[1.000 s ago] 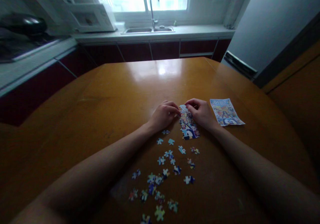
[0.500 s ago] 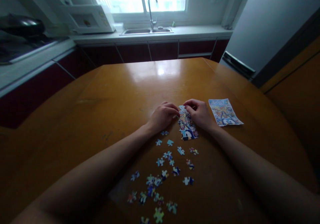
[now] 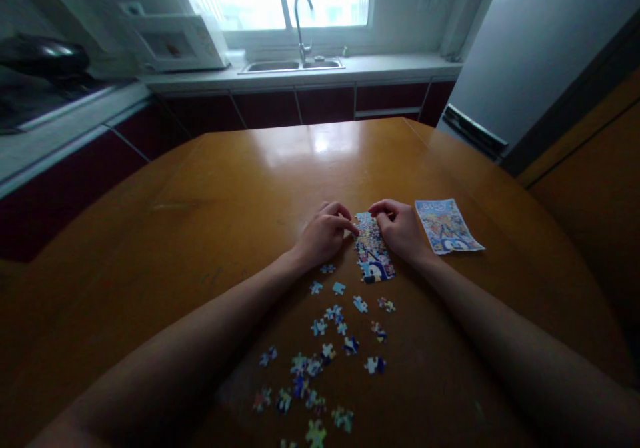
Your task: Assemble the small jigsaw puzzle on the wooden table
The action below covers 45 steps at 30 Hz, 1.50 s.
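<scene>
A partly assembled jigsaw puzzle (image 3: pixel 373 251), a narrow upright strip with a blue cartoon figure at its near end, lies flat on the table between my hands. My left hand (image 3: pixel 324 235) rests at its left side, fingers apart, with one fingertip touching the edge. On the other side, my right hand (image 3: pixel 400 230) is curled, thumb and forefinger closed at the strip's upper right edge. Several loose puzzle pieces (image 3: pixel 333 313) are scattered nearer to me, some clustered together. One loose piece (image 3: pixel 327 269) lies just below my left wrist.
A printed picture sheet (image 3: pixel 447 227) lies right of my right hand. The wooden table (image 3: pixel 240 195) has a rounded outline. Beyond it stand a counter with a sink (image 3: pixel 293 66), a microwave (image 3: pixel 175 43) and, at right, a fridge (image 3: pixel 520 48).
My left fingers have shifted slightly and loosened at the puzzle's left edge, uncovering more of it. My right hand stays nearly still. The view has moved a little.
</scene>
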Each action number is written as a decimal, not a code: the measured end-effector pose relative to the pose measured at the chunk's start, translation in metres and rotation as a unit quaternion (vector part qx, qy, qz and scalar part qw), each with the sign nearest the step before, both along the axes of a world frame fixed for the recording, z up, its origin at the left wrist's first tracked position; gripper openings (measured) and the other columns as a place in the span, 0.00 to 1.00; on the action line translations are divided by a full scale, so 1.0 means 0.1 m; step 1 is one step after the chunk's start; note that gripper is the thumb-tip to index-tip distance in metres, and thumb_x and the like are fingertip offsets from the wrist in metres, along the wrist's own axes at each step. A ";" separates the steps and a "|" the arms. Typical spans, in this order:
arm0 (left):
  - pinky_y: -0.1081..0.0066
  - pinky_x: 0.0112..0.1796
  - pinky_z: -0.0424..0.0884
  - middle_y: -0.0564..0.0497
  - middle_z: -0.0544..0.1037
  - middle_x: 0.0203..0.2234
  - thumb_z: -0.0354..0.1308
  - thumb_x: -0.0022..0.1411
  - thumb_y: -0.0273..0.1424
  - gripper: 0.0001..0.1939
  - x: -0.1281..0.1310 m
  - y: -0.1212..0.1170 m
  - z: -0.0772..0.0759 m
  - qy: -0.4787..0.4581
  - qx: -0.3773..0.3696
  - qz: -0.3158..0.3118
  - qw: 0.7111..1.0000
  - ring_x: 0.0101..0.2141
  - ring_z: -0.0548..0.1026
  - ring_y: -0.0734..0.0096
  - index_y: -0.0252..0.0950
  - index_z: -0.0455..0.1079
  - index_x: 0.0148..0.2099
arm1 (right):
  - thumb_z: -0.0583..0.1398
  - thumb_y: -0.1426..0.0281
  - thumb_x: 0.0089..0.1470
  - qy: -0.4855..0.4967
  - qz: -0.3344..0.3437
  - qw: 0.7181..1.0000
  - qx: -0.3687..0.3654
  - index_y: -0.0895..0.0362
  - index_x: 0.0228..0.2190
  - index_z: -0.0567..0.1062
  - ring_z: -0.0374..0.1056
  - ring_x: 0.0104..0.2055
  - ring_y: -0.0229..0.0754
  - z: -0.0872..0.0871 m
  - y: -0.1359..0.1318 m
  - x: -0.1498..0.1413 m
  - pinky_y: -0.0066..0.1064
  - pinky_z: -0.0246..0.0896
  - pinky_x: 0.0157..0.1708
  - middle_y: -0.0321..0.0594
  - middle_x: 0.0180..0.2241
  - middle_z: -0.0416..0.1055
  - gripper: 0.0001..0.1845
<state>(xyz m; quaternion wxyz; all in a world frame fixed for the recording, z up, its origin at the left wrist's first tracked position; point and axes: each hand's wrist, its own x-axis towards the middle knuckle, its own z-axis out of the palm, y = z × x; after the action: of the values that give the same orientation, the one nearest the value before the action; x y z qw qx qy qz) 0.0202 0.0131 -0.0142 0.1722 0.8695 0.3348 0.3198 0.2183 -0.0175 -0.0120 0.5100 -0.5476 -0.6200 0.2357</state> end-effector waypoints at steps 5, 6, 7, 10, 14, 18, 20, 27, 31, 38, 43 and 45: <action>0.62 0.44 0.70 0.48 0.75 0.36 0.54 0.59 0.17 0.18 0.00 0.02 -0.02 -0.035 -0.002 0.024 0.999 0.41 0.71 0.65 0.42 0.81 0.39 | 0.56 0.76 0.53 -0.001 0.003 1.000 0.002 0.57 0.29 0.80 0.71 0.31 0.41 -0.01 0.00 0.00 0.34 0.63 0.32 0.40 0.29 0.77 0.12; 0.62 0.44 0.70 0.48 0.75 0.36 0.54 0.59 0.17 0.19 -0.01 0.01 -0.01 -0.033 -0.001 0.024 0.999 0.41 0.71 0.65 0.43 0.81 0.39 | 0.56 0.76 0.53 -0.001 0.002 1.000 0.003 0.57 0.29 0.80 0.71 0.31 0.41 -0.01 0.00 0.00 0.33 0.63 0.32 0.40 0.29 0.77 0.12; 0.62 0.45 0.70 0.48 0.75 0.36 0.54 0.59 0.17 0.19 -0.01 0.00 0.00 -0.024 0.001 0.020 1.000 0.41 0.71 0.65 0.43 0.82 0.38 | 0.56 0.76 0.53 -0.001 0.001 1.000 0.002 0.57 0.29 0.80 0.71 0.31 0.41 -0.01 0.00 0.00 0.33 0.63 0.32 0.40 0.29 0.77 0.12; 0.62 0.46 0.70 0.48 0.75 0.37 0.54 0.59 0.16 0.20 -0.01 -0.02 0.02 0.006 0.000 0.008 1.000 0.43 0.70 0.64 0.45 0.82 0.37 | 0.56 0.76 0.52 -0.002 -0.003 1.000 0.004 0.57 0.29 0.79 0.71 0.31 0.41 -0.02 0.01 0.00 0.34 0.63 0.32 0.41 0.29 0.77 0.12; 0.61 0.46 0.69 0.49 0.75 0.37 0.53 0.59 0.17 0.21 0.00 0.00 0.03 0.013 -0.018 0.013 1.000 0.43 0.70 0.63 0.46 0.82 0.36 | 0.55 0.76 0.52 -0.007 -0.002 1.000 0.008 0.57 0.29 0.80 0.71 0.33 0.42 -0.02 0.00 0.00 0.34 0.64 0.34 0.41 0.30 0.78 0.12; 0.61 0.45 0.70 0.48 0.75 0.36 0.53 0.58 0.16 0.21 0.00 0.03 0.01 -0.018 -0.022 0.017 0.999 0.41 0.71 0.64 0.45 0.82 0.38 | 0.55 0.76 0.52 -0.011 -0.003 1.000 0.009 0.56 0.28 0.79 0.71 0.33 0.42 -0.01 -0.01 0.00 0.34 0.64 0.34 0.41 0.30 0.77 0.12; 0.61 0.45 0.70 0.48 0.75 0.36 0.52 0.58 0.16 0.22 -0.01 0.03 0.00 -0.022 -0.020 0.016 0.999 0.41 0.70 0.64 0.45 0.82 0.40 | 0.55 0.77 0.52 -0.013 0.001 1.000 0.008 0.56 0.28 0.79 0.71 0.33 0.42 -0.01 0.00 0.00 0.35 0.63 0.34 0.41 0.30 0.77 0.12; 0.60 0.46 0.69 0.49 0.75 0.37 0.53 0.56 0.14 0.24 -0.02 0.03 -0.01 0.016 -0.020 0.011 1.000 0.42 0.70 0.63 0.48 0.82 0.39 | 0.53 0.81 0.49 -0.017 0.011 1.000 0.017 0.55 0.25 0.79 0.70 0.33 0.42 -0.02 0.00 0.01 0.35 0.62 0.36 0.40 0.29 0.75 0.16; 0.61 0.45 0.69 0.49 0.75 0.35 0.54 0.56 0.15 0.23 -0.01 0.04 0.00 0.002 -0.025 0.016 1.000 0.41 0.70 0.63 0.47 0.82 0.39 | 0.53 0.85 0.44 -0.065 0.027 0.997 0.032 0.53 0.19 0.78 0.68 0.39 0.44 -0.04 -0.02 0.01 0.37 0.62 0.42 0.40 0.30 0.72 0.20; 0.62 0.43 0.71 0.48 0.75 0.33 0.53 0.56 0.15 0.21 -0.01 0.03 0.03 -0.028 -0.034 0.044 0.998 0.39 0.71 0.65 0.43 0.82 0.33 | 0.54 0.87 0.43 -0.123 0.040 0.991 0.024 0.52 0.17 0.79 0.63 0.43 0.47 -0.04 -0.05 -0.01 0.40 0.61 0.45 0.42 0.33 0.71 0.21; 0.61 0.44 0.70 0.48 0.75 0.33 0.53 0.56 0.15 0.21 -0.01 0.04 0.01 -0.015 -0.030 0.031 0.999 0.39 0.71 0.64 0.45 0.82 0.34 | 0.54 0.87 0.43 -0.123 0.035 0.992 0.018 0.51 0.17 0.79 0.63 0.44 0.48 -0.03 -0.04 -0.01 0.41 0.61 0.45 0.42 0.34 0.71 0.22; 0.61 0.43 0.70 0.48 0.75 0.33 0.52 0.55 0.14 0.22 -0.01 0.04 0.01 -0.027 -0.038 0.032 0.998 0.39 0.71 0.65 0.44 0.82 0.35 | 0.55 0.87 0.44 -0.118 0.029 0.992 0.026 0.51 0.18 0.80 0.63 0.43 0.48 -0.04 -0.04 -0.01 0.41 0.61 0.45 0.42 0.34 0.71 0.22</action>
<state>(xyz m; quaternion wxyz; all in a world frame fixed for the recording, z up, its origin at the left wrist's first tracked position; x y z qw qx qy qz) 0.0192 0.0175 -0.0136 0.2037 0.8423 0.3690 0.3359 0.2175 -0.0213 -0.0159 0.4404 -0.5400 -0.6974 0.1676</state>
